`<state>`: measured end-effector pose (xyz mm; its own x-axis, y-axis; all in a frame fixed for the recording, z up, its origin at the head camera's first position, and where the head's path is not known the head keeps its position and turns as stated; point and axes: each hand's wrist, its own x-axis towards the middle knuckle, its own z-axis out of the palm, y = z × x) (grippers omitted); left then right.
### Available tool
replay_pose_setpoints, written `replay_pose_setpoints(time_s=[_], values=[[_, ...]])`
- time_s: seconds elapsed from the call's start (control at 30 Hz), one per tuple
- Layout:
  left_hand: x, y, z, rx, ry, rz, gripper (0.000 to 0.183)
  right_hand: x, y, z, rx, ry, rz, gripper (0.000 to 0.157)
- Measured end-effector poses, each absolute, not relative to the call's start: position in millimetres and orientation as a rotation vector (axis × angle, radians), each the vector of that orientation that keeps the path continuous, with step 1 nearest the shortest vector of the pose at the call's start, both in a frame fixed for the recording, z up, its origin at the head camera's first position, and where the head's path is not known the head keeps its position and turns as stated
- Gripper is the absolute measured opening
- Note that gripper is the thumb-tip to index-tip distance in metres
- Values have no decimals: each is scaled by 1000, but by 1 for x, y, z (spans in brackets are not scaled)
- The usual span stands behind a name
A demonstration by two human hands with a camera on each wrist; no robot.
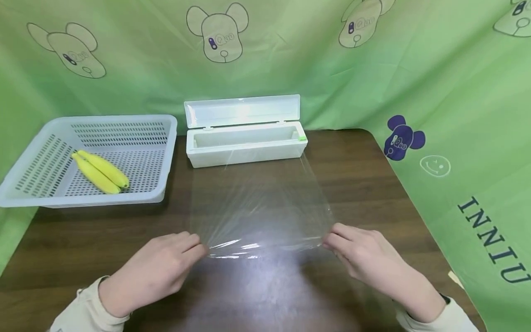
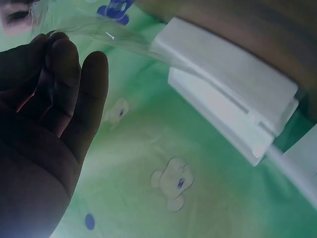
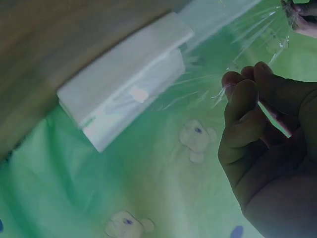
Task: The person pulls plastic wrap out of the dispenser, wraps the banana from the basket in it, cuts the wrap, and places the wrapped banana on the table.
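Observation:
A sheet of clear plastic wrap (image 1: 265, 207) stretches from a white wrap dispenser box (image 1: 249, 154) toward me. My left hand (image 1: 159, 267) pinches the near left corner of the sheet. Its right corner is pinched by my right hand (image 1: 369, 260), thumb against fingertips, as the right wrist view also shows on that hand (image 3: 277, 144). The film is taut between both hands, with shiny creases along its near edge. In the left wrist view, my left hand (image 2: 49, 119) holds the film at its fingertips. The box's lid (image 1: 244, 112) stands raised at the back.
At the left stands a white plastic basket (image 1: 163, 157) with two yellow bananas (image 1: 99, 170) inside. A green patterned cloth (image 1: 282, 69) hangs behind the brown wooden table (image 1: 356, 180) and along its right side. A small green piece (image 1: 302, 138) sits at the box's right end.

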<state>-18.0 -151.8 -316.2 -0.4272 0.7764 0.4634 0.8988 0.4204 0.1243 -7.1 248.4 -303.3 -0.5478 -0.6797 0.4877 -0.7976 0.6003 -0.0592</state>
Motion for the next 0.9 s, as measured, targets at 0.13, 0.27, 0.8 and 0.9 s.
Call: replay_pose_setpoints(time_s=[0.13,0.27,0.8,0.9], values=[[-15,-151,-332,-1410,-2433,-460,17,-9,247,-320,1181,-2420,381,42],[-15,-148,-347,-1388,-2497,-411,18,-10,245,-337,1185,-2412,396,45],[-23,-138,-380,-1350,-2605,-415,18,-10,238,-367,1125,-2456,363,50],[-25,-138,-383,-1326,-2615,-418,21,-12,236,-372,1132,-2443,376,48]])
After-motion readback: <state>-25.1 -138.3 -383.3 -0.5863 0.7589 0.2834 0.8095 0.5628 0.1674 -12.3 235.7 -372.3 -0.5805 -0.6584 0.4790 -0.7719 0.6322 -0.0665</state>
